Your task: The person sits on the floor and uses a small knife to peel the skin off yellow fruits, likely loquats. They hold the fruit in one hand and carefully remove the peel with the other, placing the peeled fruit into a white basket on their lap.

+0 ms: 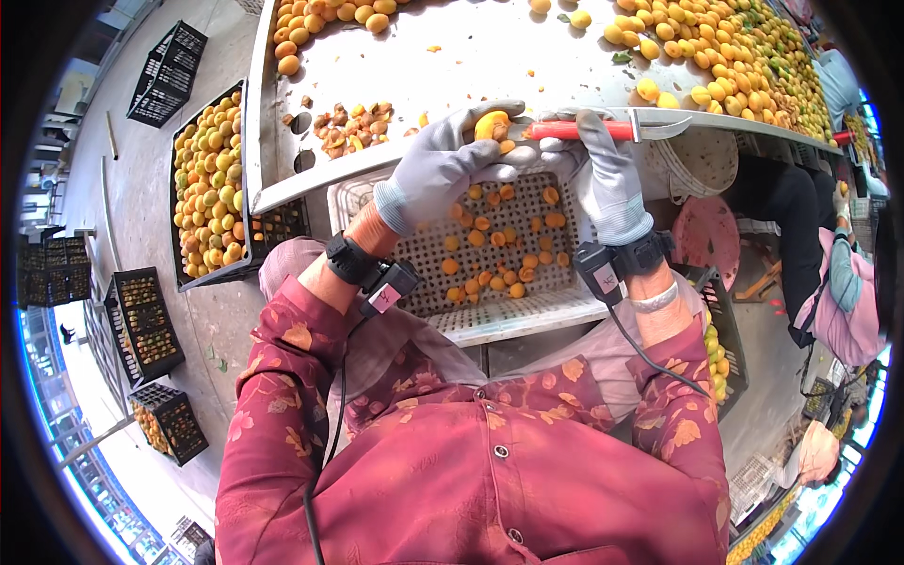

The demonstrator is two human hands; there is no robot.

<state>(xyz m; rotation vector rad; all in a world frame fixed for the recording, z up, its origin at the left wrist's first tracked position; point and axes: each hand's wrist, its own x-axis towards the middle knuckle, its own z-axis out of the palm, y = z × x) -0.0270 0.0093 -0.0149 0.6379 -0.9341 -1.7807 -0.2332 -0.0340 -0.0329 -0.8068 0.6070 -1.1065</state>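
My left hand (445,162), in a grey-white work glove, grips a cut apricot (489,126) above the table's front edge. The fruit is split, and its brown pit shows in the flesh. In my gloved right hand (609,180) is a red-handled knife (565,131); its curved blade points right, away from the fruit. A metal part at the handle's left end reaches toward the apricot; whether it touches is hard to tell. Below both hands sits a white perforated plastic crate (508,325) with several apricot halves (498,239) scattered on its bottom.
On the metal table (424,78) lie a heap of pits (353,128) and whole apricots (734,70). A black crate of apricots (210,183) stands left. To the right are a white bucket (706,166), a pink stool (708,236) and a seated person (840,289).
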